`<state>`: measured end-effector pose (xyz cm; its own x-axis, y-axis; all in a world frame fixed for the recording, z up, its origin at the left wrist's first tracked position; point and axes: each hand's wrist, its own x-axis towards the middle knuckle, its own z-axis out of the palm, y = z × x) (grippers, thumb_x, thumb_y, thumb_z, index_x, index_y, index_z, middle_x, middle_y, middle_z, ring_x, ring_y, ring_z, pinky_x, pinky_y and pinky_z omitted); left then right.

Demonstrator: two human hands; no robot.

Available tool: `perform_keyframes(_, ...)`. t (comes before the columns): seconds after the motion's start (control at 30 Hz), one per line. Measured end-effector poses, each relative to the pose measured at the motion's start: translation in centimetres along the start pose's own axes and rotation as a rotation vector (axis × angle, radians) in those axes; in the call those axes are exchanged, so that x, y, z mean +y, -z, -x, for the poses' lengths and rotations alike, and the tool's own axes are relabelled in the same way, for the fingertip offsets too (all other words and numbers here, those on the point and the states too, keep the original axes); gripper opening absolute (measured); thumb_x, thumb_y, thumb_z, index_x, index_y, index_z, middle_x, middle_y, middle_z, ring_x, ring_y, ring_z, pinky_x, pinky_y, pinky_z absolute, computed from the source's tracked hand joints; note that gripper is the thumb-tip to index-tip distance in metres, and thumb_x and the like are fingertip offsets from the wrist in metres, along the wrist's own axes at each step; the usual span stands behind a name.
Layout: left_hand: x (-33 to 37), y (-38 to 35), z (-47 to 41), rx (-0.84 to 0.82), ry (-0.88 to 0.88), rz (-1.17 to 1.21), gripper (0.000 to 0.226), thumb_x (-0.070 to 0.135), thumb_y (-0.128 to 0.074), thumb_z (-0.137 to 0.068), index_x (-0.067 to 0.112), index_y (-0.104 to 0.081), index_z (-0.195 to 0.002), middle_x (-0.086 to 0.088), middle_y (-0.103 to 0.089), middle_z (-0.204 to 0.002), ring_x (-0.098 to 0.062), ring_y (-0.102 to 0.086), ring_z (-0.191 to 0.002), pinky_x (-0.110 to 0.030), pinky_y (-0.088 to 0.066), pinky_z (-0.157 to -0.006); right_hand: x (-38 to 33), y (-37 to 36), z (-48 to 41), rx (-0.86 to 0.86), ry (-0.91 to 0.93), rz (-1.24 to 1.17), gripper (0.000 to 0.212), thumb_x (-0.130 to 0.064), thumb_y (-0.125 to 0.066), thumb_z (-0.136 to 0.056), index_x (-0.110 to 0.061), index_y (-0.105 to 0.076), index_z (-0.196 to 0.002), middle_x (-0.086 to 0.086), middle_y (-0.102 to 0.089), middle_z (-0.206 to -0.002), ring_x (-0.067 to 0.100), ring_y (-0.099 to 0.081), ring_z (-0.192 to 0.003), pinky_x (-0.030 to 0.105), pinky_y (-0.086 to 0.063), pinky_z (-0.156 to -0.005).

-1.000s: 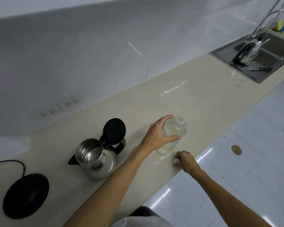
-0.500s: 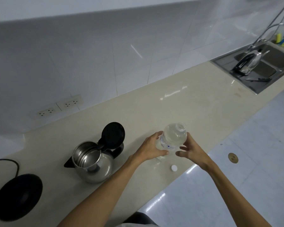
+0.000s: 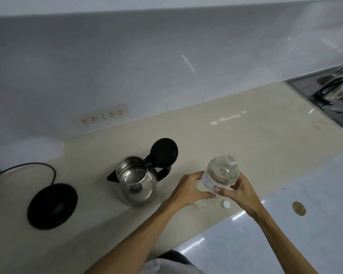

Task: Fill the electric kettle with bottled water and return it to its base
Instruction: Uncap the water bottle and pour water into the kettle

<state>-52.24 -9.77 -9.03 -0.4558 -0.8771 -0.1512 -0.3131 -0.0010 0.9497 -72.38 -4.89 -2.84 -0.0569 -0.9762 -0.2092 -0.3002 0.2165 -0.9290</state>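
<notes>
A clear water bottle (image 3: 222, 173), uncapped, stands near the counter's front edge. My left hand (image 3: 188, 189) wraps its left side and my right hand (image 3: 241, 189) grips its right side. Its white cap (image 3: 226, 204) lies on the counter just below my right hand. Left of the bottle sits the steel kettle (image 3: 137, 184), its black lid (image 3: 163, 153) flipped up and the inside showing bare metal. The round black kettle base (image 3: 52, 205) rests further left, apart from the kettle.
A black cord (image 3: 28, 167) runs from the base toward the left edge. Two wall sockets (image 3: 104, 115) sit above the beige counter (image 3: 255, 139). A steel sink (image 3: 332, 95) holding a second kettle lies far right. The counter edge drops to a glossy floor.
My right hand left the cap on the counter and closed on the bottle's right side. The view shifted so the kettle and base appear further right.
</notes>
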Motion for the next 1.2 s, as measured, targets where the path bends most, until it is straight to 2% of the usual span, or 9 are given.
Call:
perform_keyframes(0.1,-0.4,1.8,4.3,0.069,0.017,0.055,0.054,0.034,-0.098,-0.067,0.023,-0.076,-0.115,0.007,-0.082,-0.109,-0.012,-0.077,-0.106,-0.042,-0.062,-0.093,-1.0,-2.9,1.6,-0.041,0.026,-0.033,0.061,-0.017,-0.090,-0.066,-0.015,-0.066,-0.122,0.001,-0.078,-0.113,0.017,-0.074,-0.105,0.028,-0.061,-0.086)
perform_keyframes(0.37,-1.6,5.9,14.0,0.213,0.077,0.207,0.058,0.027,-0.099,-0.070,0.016,-0.077,-0.123,0.002,-0.084,-0.113,-0.013,-0.080,-0.105,-0.045,-0.065,-0.094,-3.4,-11.1,4.2,-0.168,0.095,-0.096,0.064,-0.019,-0.087,-0.068,-0.013,-0.062,-0.127,-0.008,-0.078,-0.114,0.011,-0.074,-0.106,0.019,-0.057,-0.082)
perform_keyframes(0.53,-2.1,7.7,18.1,0.298,0.148,0.285,0.051,0.035,-0.094,-0.074,0.014,-0.077,-0.117,0.002,-0.084,-0.107,-0.015,-0.082,-0.098,-0.046,-0.066,-0.090,-5.3,-16.3,5.0,-0.185,0.132,0.001,0.063,-0.052,-0.072,-0.076,-0.018,-0.061,-0.128,-0.001,-0.075,-0.116,0.012,-0.072,-0.108,0.023,-0.058,-0.087)
perform_keyframes(0.67,-1.4,8.1,19.6,0.298,0.219,0.329,0.052,0.058,-0.089,-0.074,0.025,-0.077,-0.113,0.004,-0.084,-0.104,-0.010,-0.080,-0.094,-0.040,-0.066,-0.088,-6.0,-18.6,5.0,-0.119,0.118,0.133,0.055,-0.073,-0.059,-0.076,-0.030,-0.058,-0.111,-0.004,-0.073,-0.105,0.006,-0.072,-0.093,0.028,-0.059,-0.079)
perform_keyframes(0.77,-1.4,8.1,20.4,0.270,0.276,0.332,0.039,0.059,-0.082,-0.083,0.028,-0.076,-0.107,0.005,-0.083,-0.096,-0.010,-0.080,-0.088,-0.040,-0.066,-0.086,-6.3,-19.8,5.2,-0.075,0.083,0.210,0.079,-0.095,-0.049,-0.067,-0.027,-0.059,-0.108,-0.003,-0.074,-0.096,0.010,-0.074,-0.082,0.031,-0.060,-0.072)
perform_keyframes(0.83,-1.3,8.5,20.9,0.258,0.307,0.334,0.030,0.055,-0.073,-0.094,0.025,-0.074,-0.099,0.007,-0.079,-0.084,-0.007,-0.077,-0.077,-0.033,-0.066,-0.077,-6.5,-20.4,5.5,-0.059,0.061,0.245,0.084,-0.096,-0.046,-0.067,-0.024,-0.061,-0.108,-0.003,-0.074,-0.094,0.014,-0.074,-0.082,0.031,-0.059,-0.070)
perform_keyframes(0.9,-1.3,9.1,21.4,0.233,0.327,0.376,0.034,0.052,-0.064,-0.101,0.018,-0.072,-0.102,0.003,-0.079,-0.088,-0.009,-0.079,-0.078,-0.028,-0.067,-0.072,-6.8,-21.0,5.9,-0.052,0.030,0.259,0.075,-0.087,-0.047,-0.073,-0.022,-0.063,-0.107,-0.001,-0.074,-0.096,0.018,-0.074,-0.085,0.033,-0.059,-0.072)
perform_keyframes(1.0,-1.5,9.4,21.7,0.211,0.342,0.379,0.049,0.055,-0.058,-0.104,0.008,-0.071,-0.110,-0.016,-0.081,-0.103,-0.026,-0.082,-0.089,-0.037,-0.069,-0.074,-7.0,-21.3,6.2,-0.049,-0.022,0.269,0.073,-0.082,-0.045,-0.076,-0.021,-0.065,-0.110,0.002,-0.075,-0.099,0.021,-0.074,-0.089,0.040,-0.060,-0.080)
perform_keyframes(1.2,-1.7,9.6,22.3,0.176,0.362,0.345,0.063,0.059,-0.057,-0.103,-0.002,-0.070,-0.110,-0.021,-0.081,-0.101,-0.035,-0.083,-0.083,-0.048,-0.069,-0.077,-6.9,-21.4,6.6,-0.051,-0.135,0.244,0.069,-0.084,-0.048,-0.078,-0.025,-0.068,-0.107,0.003,-0.078,-0.097,0.021,-0.077,-0.086,0.051,-0.062,-0.086)
